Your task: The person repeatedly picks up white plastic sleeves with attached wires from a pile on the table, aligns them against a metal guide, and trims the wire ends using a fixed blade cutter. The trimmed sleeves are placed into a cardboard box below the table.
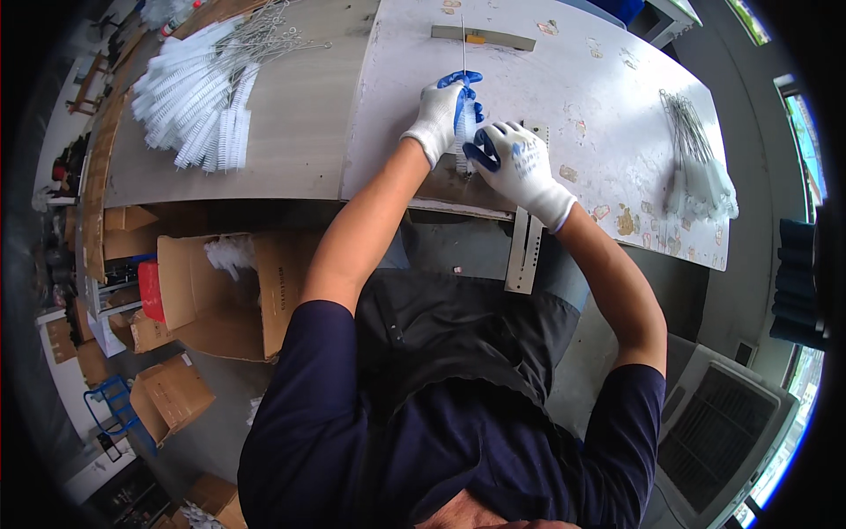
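Both bare forearms rise from the dark apron and meet over the near edge of the white bench [599,97]. Left hand [438,116], in a white glove with blue fingers, is clenched around the wire stem of a white bottle brush [463,123] standing upright. Right hand [518,164] grips the brush's lower bristle end, thumb pressed across it, touching the left.

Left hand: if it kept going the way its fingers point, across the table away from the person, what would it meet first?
Probably the flat metal bar near the table's far edge. The left hand grips a wire brush whose thin stem already points toward it; depth is hard to judge, but the tabletop between looks bare.
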`<move>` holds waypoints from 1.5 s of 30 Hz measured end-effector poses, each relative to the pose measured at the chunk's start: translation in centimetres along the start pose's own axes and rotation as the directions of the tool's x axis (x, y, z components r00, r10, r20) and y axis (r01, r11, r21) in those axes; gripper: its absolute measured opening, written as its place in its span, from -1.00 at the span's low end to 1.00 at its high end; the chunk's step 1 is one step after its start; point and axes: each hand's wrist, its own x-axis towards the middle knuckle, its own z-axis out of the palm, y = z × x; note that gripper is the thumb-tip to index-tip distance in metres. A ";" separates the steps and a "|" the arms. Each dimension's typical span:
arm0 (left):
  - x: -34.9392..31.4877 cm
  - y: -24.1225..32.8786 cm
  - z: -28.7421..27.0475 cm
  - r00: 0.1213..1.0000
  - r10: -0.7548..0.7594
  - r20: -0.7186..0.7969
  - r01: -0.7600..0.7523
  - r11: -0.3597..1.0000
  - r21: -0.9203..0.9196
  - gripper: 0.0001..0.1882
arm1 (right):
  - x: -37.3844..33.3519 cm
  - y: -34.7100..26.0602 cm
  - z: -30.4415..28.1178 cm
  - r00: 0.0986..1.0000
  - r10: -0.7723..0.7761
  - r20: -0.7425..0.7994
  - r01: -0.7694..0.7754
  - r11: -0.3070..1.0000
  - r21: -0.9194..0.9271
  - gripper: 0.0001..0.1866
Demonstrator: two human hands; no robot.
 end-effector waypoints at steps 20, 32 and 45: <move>2.1 -0.7 2.3 0.999 -0.029 0.042 0.003 0.862 0.506 -0.75 | 2.5 3.0 0.3 0.707 -0.651 0.275 0.707 0.658 -0.259 -0.81; -7.8 -0.1 -0.1 0.937 0.345 -0.049 -0.323 0.912 0.251 -0.80 | -0.4 -4.0 -2.0 0.828 0.040 0.559 0.227 0.888 -0.401 -0.82; -19.4 -11.0 -0.7 0.929 -0.258 0.265 0.369 0.684 -0.629 -0.71 | -2.9 -6.9 2.1 0.865 0.445 0.233 -0.415 0.894 -0.168 -0.67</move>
